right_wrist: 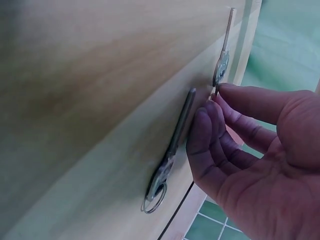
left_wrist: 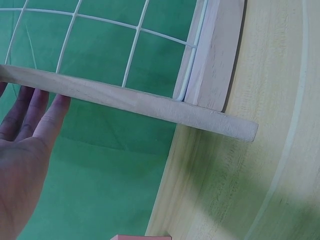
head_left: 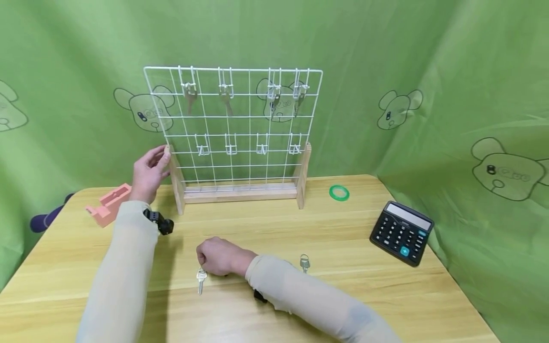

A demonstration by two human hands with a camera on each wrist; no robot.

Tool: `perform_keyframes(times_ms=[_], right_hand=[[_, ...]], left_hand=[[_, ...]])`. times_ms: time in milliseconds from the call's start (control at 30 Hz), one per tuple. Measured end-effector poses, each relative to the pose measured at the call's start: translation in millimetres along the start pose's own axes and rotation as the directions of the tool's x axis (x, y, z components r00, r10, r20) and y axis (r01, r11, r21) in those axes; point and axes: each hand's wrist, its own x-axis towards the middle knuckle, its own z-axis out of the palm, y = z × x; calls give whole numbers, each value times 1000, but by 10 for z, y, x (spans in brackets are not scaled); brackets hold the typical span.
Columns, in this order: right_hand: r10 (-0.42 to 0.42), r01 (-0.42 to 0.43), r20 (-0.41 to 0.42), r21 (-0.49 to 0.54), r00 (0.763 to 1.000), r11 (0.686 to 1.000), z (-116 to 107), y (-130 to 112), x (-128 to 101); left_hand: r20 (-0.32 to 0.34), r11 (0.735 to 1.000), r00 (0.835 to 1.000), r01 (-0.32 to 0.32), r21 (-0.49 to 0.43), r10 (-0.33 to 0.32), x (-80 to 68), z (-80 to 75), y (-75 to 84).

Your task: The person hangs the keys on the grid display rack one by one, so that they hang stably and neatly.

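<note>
A white wire rack (head_left: 233, 119) on a wooden base (head_left: 240, 193) stands at the back of the table. Keys hang from its top row of hooks; the lower hooks are bare. My left hand (head_left: 156, 159) rests with straight fingers (left_wrist: 37, 107) against the rack's left wooden post (left_wrist: 150, 105). On the table in front, my right hand (head_left: 206, 259) pinches the head of a silver key (head_left: 200, 280) between thumb and forefinger (right_wrist: 217, 107); that key (right_wrist: 223, 55) lies flat. A second key (right_wrist: 172, 150) with a ring lies under the palm. A third key (head_left: 304, 262) lies further right.
A pink tape dispenser (head_left: 109, 205) sits left of the rack, with a purple object (head_left: 47, 219) past the table's left edge. A green tape ring (head_left: 339, 192) and a black calculator (head_left: 401, 232) lie at the right. Green cloth hangs behind the wooden table (head_left: 351, 295).
</note>
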Motion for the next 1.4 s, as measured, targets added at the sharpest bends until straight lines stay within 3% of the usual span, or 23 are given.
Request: perform_keyframes(times_ms=[333,567,933,1400], right_hand=[[10,-10,58,-6,998,1000,-7,10,9],[-5,-7,107,106,994,994,-63,49,2],[-100,86,43,258,994,962,-203,115,0],[-109,126,-66,358,992,925,-441,156,-32]], left_hand=[[12,1000,1000,6,5,-6,10,-4,-10],[13,1000,1000,10,9,-10,21,-5,-1],[-3,1000,1000,0,-19,0,36,1,5],[4,1000,1000,10,-13,-10,29,-11,-15]])
